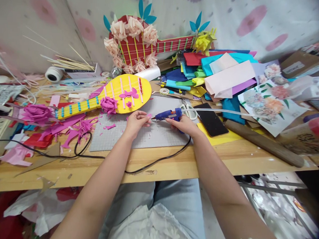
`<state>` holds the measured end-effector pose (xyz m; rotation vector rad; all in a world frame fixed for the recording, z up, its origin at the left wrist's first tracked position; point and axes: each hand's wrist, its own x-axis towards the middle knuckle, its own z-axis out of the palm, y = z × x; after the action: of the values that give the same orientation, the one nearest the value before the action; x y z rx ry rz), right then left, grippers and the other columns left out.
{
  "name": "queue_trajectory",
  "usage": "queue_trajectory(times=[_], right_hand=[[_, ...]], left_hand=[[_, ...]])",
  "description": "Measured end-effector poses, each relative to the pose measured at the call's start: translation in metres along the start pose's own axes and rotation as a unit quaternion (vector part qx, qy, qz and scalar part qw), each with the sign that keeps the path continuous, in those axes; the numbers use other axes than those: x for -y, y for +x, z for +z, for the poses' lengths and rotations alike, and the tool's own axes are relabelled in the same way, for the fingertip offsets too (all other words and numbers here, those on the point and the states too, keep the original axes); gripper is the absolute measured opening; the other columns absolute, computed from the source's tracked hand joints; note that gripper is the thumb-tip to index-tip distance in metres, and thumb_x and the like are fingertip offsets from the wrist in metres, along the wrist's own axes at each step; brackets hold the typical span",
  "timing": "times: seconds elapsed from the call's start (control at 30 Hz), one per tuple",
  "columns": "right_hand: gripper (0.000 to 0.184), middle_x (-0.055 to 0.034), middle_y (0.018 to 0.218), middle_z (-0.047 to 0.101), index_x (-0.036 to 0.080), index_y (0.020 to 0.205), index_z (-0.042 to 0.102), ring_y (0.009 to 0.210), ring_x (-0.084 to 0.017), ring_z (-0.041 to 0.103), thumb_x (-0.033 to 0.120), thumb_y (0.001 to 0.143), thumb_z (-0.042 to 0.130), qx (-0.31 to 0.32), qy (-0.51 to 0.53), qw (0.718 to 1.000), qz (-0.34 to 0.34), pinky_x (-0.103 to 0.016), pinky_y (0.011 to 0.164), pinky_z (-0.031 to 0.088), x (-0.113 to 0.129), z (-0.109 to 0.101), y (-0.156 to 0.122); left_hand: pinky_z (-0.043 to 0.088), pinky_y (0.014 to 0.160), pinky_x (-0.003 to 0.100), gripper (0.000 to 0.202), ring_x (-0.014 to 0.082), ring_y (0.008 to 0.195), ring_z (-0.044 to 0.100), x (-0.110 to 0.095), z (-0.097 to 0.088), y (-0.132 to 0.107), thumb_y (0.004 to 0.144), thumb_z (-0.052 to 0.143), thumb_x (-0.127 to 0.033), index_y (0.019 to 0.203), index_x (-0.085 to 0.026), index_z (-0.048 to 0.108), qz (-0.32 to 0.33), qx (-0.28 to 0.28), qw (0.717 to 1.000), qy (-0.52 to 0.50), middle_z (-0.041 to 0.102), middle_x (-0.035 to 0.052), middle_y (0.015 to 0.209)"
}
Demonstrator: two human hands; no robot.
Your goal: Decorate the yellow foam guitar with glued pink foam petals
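My right hand (184, 124) is wrapped round a blue hot glue gun (172, 114), its nozzle pointing left and a long clear glue stick (214, 110) trailing out behind. Just left of the nozzle, my left hand (137, 123) pinches a small pink paper piece (150, 116), mostly hidden by the fingers. Both hands are above a grey cutting mat (114, 139). Behind my left hand lies a yellow paper lute (134, 85) with pink strings, a pink bow and pink paper flowers. White-handled scissors (190, 112) rest behind the glue gun.
A black cord (152, 164) runs along the front of the table. A phone (211, 122) and a brown cardboard tube (263, 142) lie to the right. Coloured paper (229, 78) is piled at the back, beside a red paper instrument (133, 49). Pink scraps (80, 129) litter the left.
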<state>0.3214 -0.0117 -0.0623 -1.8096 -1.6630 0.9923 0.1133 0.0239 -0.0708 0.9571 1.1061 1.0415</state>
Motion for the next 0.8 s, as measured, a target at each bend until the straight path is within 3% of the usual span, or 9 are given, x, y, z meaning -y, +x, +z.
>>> queue_trajectory(times=[0.1,0.17,0.3,0.4,0.47,0.6,0.8], right_hand=[[0.050,-0.0047,0.062,0.063,0.018,0.061,0.064,0.057,-0.016,0.055,0.066,0.071,0.053,-0.025,0.003,0.999,-0.019,-0.029,0.058,0.042,-0.002,0.003,0.001],[0.047,-0.0063,0.070,0.066,0.018,0.066,0.066,0.067,-0.019,0.059,0.063,0.073,0.053,-0.082,0.008,0.996,-0.016,-0.031,0.067,0.044,-0.002,0.009,0.005],[0.049,-0.0112,0.085,0.069,0.017,0.084,0.068,0.088,-0.026,0.062,0.061,0.077,0.047,-0.231,-0.009,0.973,-0.007,-0.036,0.077,0.044,-0.002,0.023,0.022],[0.055,-0.0131,0.088,0.068,0.018,0.095,0.066,0.090,-0.029,0.062,0.065,0.079,0.042,-0.257,-0.053,0.965,-0.010,-0.038,0.076,0.044,-0.001,0.029,0.037],[0.055,-0.0146,0.088,0.068,0.018,0.099,0.064,0.089,-0.030,0.063,0.064,0.079,0.043,-0.261,-0.087,0.961,-0.007,-0.039,0.075,0.045,-0.001,0.030,0.043],[0.046,-0.0178,0.092,0.067,0.014,0.100,0.060,0.091,-0.032,0.062,0.053,0.077,0.051,-0.256,-0.137,0.957,0.012,-0.040,0.077,0.045,0.000,0.031,0.045],[0.052,-0.0182,0.104,0.063,0.013,0.109,0.051,0.098,-0.030,0.059,0.049,0.073,0.056,-0.287,-0.095,0.953,-0.021,-0.042,0.082,0.045,-0.009,0.037,0.036]], left_hand=[[0.047,0.048,0.015,0.032,0.0060,0.056,0.059,-0.004,-0.003,-0.002,0.057,0.073,-0.019,0.083,-0.016,0.054,-0.005,0.036,0.995,-0.088,0.062,-0.0028,0.069],[0.046,0.047,0.014,0.033,0.0049,0.055,0.058,-0.004,-0.001,-0.004,0.056,0.073,-0.021,0.083,-0.017,0.053,0.005,0.034,0.994,-0.100,0.061,-0.0036,0.071],[0.047,0.046,0.016,0.029,0.0048,0.047,0.053,-0.016,0.002,-0.014,0.061,0.071,-0.027,0.074,-0.019,0.046,0.130,-0.077,0.987,-0.045,0.053,-0.0066,0.061],[0.046,0.045,0.017,0.029,0.0042,0.045,0.052,-0.047,-0.008,-0.023,0.063,0.070,-0.026,0.075,-0.020,0.045,0.226,-0.138,0.964,-0.018,0.052,-0.0072,0.063],[0.045,0.045,0.016,0.030,0.0038,0.045,0.052,-0.070,-0.022,-0.026,0.062,0.070,-0.024,0.077,-0.021,0.045,0.251,-0.174,0.952,0.008,0.054,-0.0074,0.065],[0.038,0.037,0.016,0.029,0.0060,0.038,0.048,-0.094,-0.050,-0.026,0.058,0.070,-0.017,0.073,-0.019,0.046,0.163,-0.170,0.969,0.078,0.051,-0.0079,0.053],[0.024,0.031,0.015,0.029,0.0037,0.029,0.034,-0.071,-0.062,-0.031,0.055,0.070,-0.015,0.067,-0.020,0.044,0.080,-0.153,0.977,0.123,0.044,-0.0104,0.043]])
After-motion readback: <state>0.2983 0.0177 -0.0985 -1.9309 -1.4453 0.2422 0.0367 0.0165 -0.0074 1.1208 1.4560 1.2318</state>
